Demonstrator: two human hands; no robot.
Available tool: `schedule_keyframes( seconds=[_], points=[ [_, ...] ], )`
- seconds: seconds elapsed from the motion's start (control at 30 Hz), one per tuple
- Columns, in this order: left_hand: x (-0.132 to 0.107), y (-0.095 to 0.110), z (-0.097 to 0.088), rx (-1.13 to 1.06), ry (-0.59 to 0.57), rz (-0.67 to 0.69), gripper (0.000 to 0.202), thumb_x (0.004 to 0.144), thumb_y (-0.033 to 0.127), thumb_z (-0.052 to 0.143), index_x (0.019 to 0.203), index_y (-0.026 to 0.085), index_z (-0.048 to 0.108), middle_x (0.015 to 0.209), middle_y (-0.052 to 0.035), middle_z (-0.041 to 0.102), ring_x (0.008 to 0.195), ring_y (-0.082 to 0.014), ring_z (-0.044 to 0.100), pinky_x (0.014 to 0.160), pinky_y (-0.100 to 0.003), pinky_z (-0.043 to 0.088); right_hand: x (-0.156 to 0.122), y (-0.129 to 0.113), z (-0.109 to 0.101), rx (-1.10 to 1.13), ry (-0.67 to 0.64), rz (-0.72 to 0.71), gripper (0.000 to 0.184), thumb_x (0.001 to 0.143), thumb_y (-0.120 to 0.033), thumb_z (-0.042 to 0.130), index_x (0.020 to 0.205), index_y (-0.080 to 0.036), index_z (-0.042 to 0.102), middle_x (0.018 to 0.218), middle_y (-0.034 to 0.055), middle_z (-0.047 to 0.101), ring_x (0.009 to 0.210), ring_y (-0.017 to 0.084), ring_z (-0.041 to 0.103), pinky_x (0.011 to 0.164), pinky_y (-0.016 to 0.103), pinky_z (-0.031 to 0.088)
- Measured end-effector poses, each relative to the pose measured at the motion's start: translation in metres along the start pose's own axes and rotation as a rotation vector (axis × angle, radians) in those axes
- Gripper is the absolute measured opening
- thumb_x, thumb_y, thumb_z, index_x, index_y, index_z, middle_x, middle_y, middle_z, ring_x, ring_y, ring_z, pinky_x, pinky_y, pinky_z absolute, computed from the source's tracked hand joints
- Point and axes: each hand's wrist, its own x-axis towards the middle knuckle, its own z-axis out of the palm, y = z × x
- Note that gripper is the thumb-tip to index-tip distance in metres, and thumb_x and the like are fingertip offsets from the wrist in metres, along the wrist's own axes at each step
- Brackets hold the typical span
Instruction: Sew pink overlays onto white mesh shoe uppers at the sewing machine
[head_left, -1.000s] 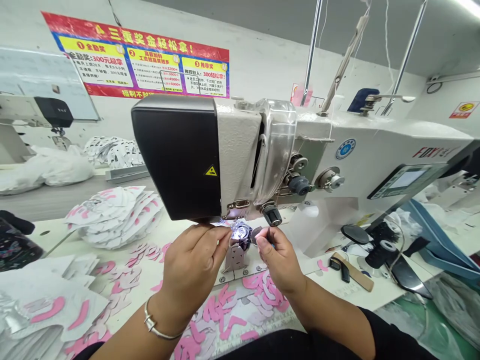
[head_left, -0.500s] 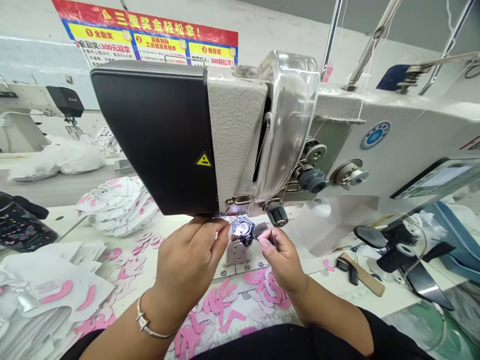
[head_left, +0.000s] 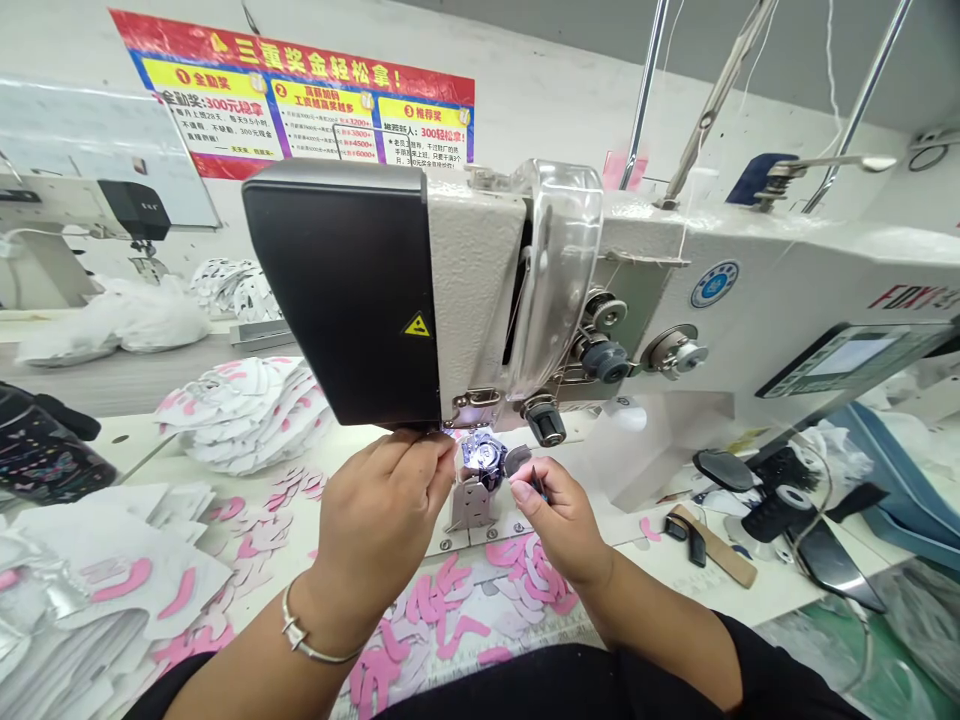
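Note:
My hands work under the head of an industrial sewing machine [head_left: 472,290]. A shiny metal hook and bobbin assembly [head_left: 481,460] sits below the needle area, lit by a small lamp, above a metal bracket [head_left: 472,505]. My left hand [head_left: 379,510] is closed, its fingertips against the assembly's left side; whether it grips anything is hidden. My right hand [head_left: 559,520] pinches a thin dark tool [head_left: 536,483] between thumb and forefinger. Just beside the assembly is a dark round disc [head_left: 517,460], possibly a bobbin.
Pink and white cut pieces [head_left: 457,600] cover the white table [head_left: 750,590] below my hands, with a heaped stack [head_left: 247,420] to the left. Right of the machine lie a leather strip [head_left: 712,545], black parts and a blue tray [head_left: 885,470]. Another sewing machine stands at the far left.
My view has shifted slightly between the frames, first closer to the machine head and then back. My hands stay close to the metal assembly, with the thin tool still in my right hand.

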Motion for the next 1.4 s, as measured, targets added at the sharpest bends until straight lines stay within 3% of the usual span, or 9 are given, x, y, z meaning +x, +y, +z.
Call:
schedule_keyframes(
  seconds=[0.13,0.63,1.07,1.2,1.4],
  points=[
    [0.0,-0.001,-0.002,-0.027,0.001,-0.002,0.01,0.088,0.025,0.063,0.089,0.018,0.07,0.077,-0.0027,0.071,0.072,-0.0196,0.063,0.069,-0.032,0.045,0.001,-0.003,0.0,-0.043,-0.017,-0.05,0.013,0.094,-0.034,0.055,0.087,-0.023,0.059,0.081,-0.0009,0.056,0.075,0.015,0.05,0.072,0.03,0.04],
    [0.0,0.002,-0.002,-0.101,-0.001,-0.058,0.01,0.089,0.025,0.062,0.09,0.018,0.07,0.076,-0.0035,0.071,0.071,-0.0187,0.063,0.068,-0.031,0.045,-0.004,0.0,0.001,-0.061,-0.05,-0.02,0.015,0.094,-0.035,0.054,0.087,-0.022,0.058,0.079,-0.001,0.056,0.072,0.015,0.05,0.068,0.029,0.038],
    [0.001,0.003,0.003,-0.028,0.035,-0.005,0.009,0.087,0.023,0.064,0.091,0.017,0.07,0.078,-0.004,0.071,0.073,-0.0202,0.063,0.071,-0.032,0.046,-0.002,-0.003,0.0,-0.087,-0.057,-0.051,0.012,0.094,-0.032,0.055,0.088,-0.023,0.058,0.081,-0.001,0.058,0.075,0.015,0.053,0.071,0.029,0.042],
    [0.002,0.004,0.005,-0.018,0.058,0.006,0.009,0.087,0.022,0.064,0.091,0.016,0.07,0.076,-0.0042,0.07,0.071,-0.0203,0.063,0.068,-0.033,0.046,0.007,-0.015,0.001,-0.167,-0.059,-0.123,0.008,0.093,-0.028,0.054,0.095,-0.024,0.061,0.085,0.0003,0.061,0.079,0.016,0.057,0.074,0.03,0.045],
    [-0.001,0.005,0.012,-0.044,0.076,0.046,0.011,0.086,0.018,0.064,0.096,0.016,0.069,0.08,-0.0043,0.071,0.073,-0.0218,0.065,0.066,-0.035,0.047,0.026,-0.03,0.011,-0.5,0.017,-0.2,0.022,0.093,-0.029,0.053,0.111,-0.023,0.063,0.096,0.005,0.068,0.089,0.022,0.063,0.08,0.034,0.049]
  ],
)
